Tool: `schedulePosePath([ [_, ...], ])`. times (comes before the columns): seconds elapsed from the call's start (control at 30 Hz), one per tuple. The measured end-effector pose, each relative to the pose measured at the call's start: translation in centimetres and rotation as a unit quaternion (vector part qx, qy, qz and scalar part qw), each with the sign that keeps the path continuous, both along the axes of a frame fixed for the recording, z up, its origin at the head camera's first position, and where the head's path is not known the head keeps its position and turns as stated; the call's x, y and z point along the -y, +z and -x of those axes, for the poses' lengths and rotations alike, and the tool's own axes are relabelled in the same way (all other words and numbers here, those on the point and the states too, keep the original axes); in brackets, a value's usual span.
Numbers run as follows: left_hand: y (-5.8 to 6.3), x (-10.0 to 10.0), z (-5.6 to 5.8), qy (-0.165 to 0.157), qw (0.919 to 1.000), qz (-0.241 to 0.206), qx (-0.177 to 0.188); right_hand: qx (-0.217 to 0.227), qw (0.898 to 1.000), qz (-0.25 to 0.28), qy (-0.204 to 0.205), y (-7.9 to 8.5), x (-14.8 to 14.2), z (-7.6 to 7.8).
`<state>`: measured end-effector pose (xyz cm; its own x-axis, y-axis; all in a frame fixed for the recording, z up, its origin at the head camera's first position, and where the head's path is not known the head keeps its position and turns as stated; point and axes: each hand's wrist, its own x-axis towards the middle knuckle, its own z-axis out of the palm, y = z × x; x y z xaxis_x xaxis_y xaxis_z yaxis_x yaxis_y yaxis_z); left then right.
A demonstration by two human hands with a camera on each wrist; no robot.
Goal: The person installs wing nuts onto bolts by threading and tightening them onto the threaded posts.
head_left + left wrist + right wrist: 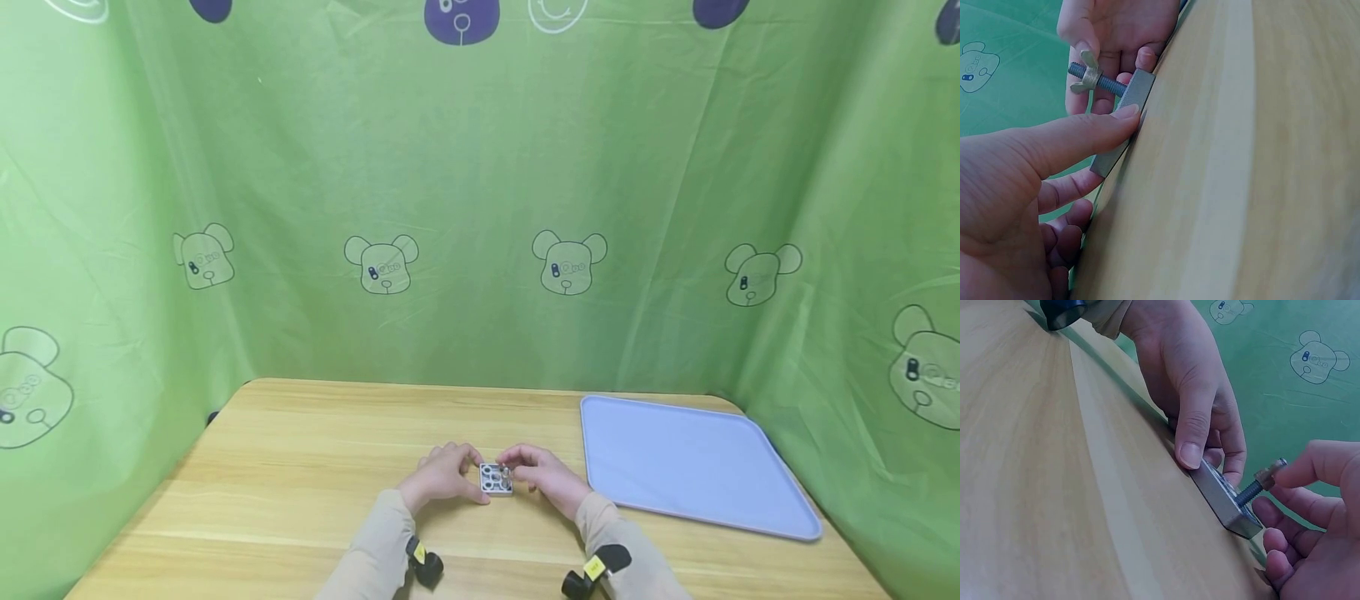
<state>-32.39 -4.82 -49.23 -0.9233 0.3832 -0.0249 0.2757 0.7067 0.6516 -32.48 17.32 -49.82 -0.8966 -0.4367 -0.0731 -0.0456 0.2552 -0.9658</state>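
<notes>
Narrow pinch on your L hand (pixel 442 477): thumb & fingers are holding the metal block (pixel 1222 503) by its L side. Your R hand (pixel 551 479) is holding the wing nut (pixel 1090 77) btwn thumb & finger, other fingers curling loosely below it. Nut's sitting partway up the threaded bolt (pixel 1110 85), thread showing on both sides; bolt is standing up out of the block's top face, nr its far R corner in head view. Block is lying holes-up btwn your hands, right down at the wood table (pixel 337 433); can't tell if it's fully touching. Blue-violet tray (pixel 690 467) is lying on the table to your R, just past your R wrist. Green curtain (pixel 480 167) w/ bear outlines is hanging behind & both sides.
</notes>
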Motion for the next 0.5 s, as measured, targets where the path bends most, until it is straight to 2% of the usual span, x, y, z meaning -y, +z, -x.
schedulePosePath([
  [0.5, 0.23, -0.08, -0.11, 0.004, 1.0000, -0.001, 0.000, -0.008, 1.000, -0.017, -0.005, 0.34, 0.16, -0.31],
])
